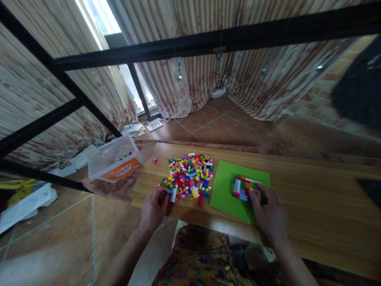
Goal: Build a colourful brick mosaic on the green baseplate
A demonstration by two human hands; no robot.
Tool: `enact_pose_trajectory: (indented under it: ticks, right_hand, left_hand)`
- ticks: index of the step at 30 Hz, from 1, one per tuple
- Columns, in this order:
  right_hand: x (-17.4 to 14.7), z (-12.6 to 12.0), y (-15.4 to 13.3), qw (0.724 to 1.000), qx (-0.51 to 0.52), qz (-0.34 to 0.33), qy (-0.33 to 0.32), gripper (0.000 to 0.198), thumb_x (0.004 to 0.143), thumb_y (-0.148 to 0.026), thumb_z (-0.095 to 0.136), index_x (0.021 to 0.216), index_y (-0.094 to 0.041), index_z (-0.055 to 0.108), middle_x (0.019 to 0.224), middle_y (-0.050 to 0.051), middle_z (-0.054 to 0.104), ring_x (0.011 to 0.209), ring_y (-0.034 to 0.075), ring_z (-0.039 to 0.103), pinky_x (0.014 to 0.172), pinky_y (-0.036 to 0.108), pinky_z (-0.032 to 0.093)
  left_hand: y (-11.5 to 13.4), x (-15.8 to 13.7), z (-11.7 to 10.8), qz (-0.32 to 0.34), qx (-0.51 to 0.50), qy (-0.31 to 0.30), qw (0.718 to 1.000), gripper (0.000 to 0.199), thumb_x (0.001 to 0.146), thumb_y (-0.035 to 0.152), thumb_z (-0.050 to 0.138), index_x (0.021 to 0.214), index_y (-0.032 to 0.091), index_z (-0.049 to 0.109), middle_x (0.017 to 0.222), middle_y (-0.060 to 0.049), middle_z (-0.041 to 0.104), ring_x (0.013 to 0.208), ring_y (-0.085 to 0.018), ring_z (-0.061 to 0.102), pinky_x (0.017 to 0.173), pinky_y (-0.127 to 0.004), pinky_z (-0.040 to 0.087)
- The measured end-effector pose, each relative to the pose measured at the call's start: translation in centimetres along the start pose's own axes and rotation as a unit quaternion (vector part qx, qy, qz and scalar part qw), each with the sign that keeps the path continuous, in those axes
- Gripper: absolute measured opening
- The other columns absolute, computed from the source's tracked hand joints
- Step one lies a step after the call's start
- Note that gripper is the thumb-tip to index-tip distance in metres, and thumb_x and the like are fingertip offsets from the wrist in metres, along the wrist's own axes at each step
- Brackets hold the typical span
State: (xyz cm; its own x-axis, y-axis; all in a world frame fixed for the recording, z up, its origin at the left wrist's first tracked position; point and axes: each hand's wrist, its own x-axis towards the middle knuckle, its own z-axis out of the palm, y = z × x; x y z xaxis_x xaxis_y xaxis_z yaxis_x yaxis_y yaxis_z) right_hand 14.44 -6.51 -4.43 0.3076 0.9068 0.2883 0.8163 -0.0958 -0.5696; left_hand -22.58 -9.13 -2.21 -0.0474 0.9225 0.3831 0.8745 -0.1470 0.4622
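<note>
A small build of multicoloured toy bricks [243, 187] sits on a green studded baseplate [226, 178]. Around the build's right side curl the fingers of my right hand [269, 212], with the thumb on its near edge. My left hand [153, 210] is at the lower left edge of a loose heap of toy bricks [190, 176], its thumb and fingers pinched together. Whatever is between those fingertips is small and dark, too unclear to name. Just right of them lies a pale blue and white brick piece [173, 195]. A long red brick [199, 198] lies at the heap's near side.
A clear plastic box with an orange label [123, 171] stands left of the wooden table [321, 198], with a few bricks inside. One pink brick [154, 160] lies apart on the table. Black metal bars [190, 45] cross beyond it, before striped curtains [202, 24].
</note>
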Motion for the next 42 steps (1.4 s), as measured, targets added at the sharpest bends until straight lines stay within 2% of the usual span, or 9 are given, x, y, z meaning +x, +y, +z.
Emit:
enact_pose_trajectory:
  ticks: [5,9,11,14,17,22,27,34,42]
  right_hand:
    - [-0.1,0.0,0.0,1.0,0.006,0.002,-0.003,0.057,0.089,-0.062,0.044,0.12,-0.017,0.064,0.11,0.014,0.066,0.094,0.027,0.062,0.081,0.039,0.049]
    - [-0.1,0.0,-0.3,1.0,0.011,-0.004,0.007,0.055,0.09,-0.06,0.043,0.118,-0.017,0.064,0.111,0.014,0.066,0.098,0.027,0.062,0.084,0.039,0.048]
    - [-0.1,0.1,-0.5,1.0,0.02,-0.002,0.008,0.053,0.091,-0.058,0.043,0.118,-0.017,0.064,0.112,0.014,0.066,0.099,0.026,0.062,0.085,0.039,0.048]
    - [-0.1,0.2,-0.7,0.999,0.036,0.004,0.012,0.05,0.092,-0.055,0.045,0.118,-0.018,0.064,0.113,0.013,0.066,0.099,0.025,0.062,0.086,0.039,0.049]
    - [-0.1,0.3,-0.7,0.998,0.054,0.002,0.018,0.046,0.093,-0.052,0.046,0.118,-0.018,0.064,0.113,0.012,0.066,0.101,0.024,0.062,0.089,0.039,0.049]
    - [0.1,0.4,-0.9,0.997,0.078,0.007,0.023,0.042,0.093,-0.048,0.047,0.117,-0.019,0.064,0.112,0.012,0.066,0.102,0.024,0.062,0.092,0.04,0.049]
    - [0.2,0.4,-1.1,0.996,0.086,0.018,0.021,0.038,0.093,-0.044,0.048,0.117,-0.02,0.065,0.112,0.011,0.066,0.102,0.024,0.063,0.091,0.039,0.05]
    - [0.4,0.2,-1.3,0.995,0.09,0.026,0.019,0.036,0.093,-0.042,0.049,0.117,-0.021,0.065,0.113,0.01,0.067,0.101,0.023,0.064,0.089,0.038,0.05]
    - [0.4,0.2,-1.3,0.995,0.092,0.015,0.037,0.032,0.093,-0.038,0.05,0.114,-0.02,0.066,0.11,0.011,0.068,0.098,0.022,0.065,0.088,0.036,0.051]
  left_hand:
    - [2.6,0.6,0.2,0.001,-0.071,0.001,0.997,0.014,0.091,0.028,0.055,0.099,0.02,0.062,0.092,-0.005,0.069,0.086,-0.019,0.067,0.078,-0.032,0.055]
    - [5.7,2.3,2.0,0.004,-0.172,0.002,0.985,0.019,0.093,0.028,0.054,0.106,0.021,0.065,0.099,-0.007,0.07,0.094,-0.02,0.066,0.085,-0.034,0.054]
    - [7.5,3.5,3.3,-0.015,-0.252,-0.023,0.967,0.021,0.094,0.03,0.052,0.107,0.021,0.066,0.099,-0.006,0.071,0.091,-0.018,0.067,0.081,-0.031,0.054]
    - [10.4,5.4,5.3,-0.061,-0.36,-0.079,0.928,0.026,0.096,0.032,0.047,0.111,0.021,0.066,0.09,-0.004,0.071,0.075,-0.015,0.067,0.067,-0.026,0.054]
    - [12.8,7.2,7.2,-0.06,-0.403,-0.118,0.906,0.027,0.095,0.032,0.047,0.11,0.02,0.066,0.079,-0.002,0.069,0.067,-0.013,0.064,0.06,-0.023,0.052]
    - [15.0,9.7,10.6,-0.032,-0.417,-0.179,0.891,0.026,0.092,0.03,0.049,0.102,0.017,0.069,0.068,0.0,0.066,0.063,-0.012,0.064,0.06,-0.022,0.051]
    - [15.7,11.5,13.1,-0.013,-0.408,-0.227,0.884,0.022,0.088,0.029,0.054,0.101,0.017,0.067,0.075,-0.001,0.07,0.064,-0.013,0.066,0.061,-0.024,0.052]
    - [15.9,12.2,14.0,0.079,-0.312,-0.242,0.915,0.018,0.087,0.024,0.057,0.099,0.019,0.068,0.085,-0.005,0.074,0.076,-0.019,0.069,0.071,-0.03,0.054]
    - [16.2,11.6,14.2,0.119,-0.252,-0.239,0.93,0.022,0.091,0.027,0.055,0.1,0.018,0.073,0.099,-0.008,0.074,0.092,-0.021,0.069,0.086,-0.035,0.054]
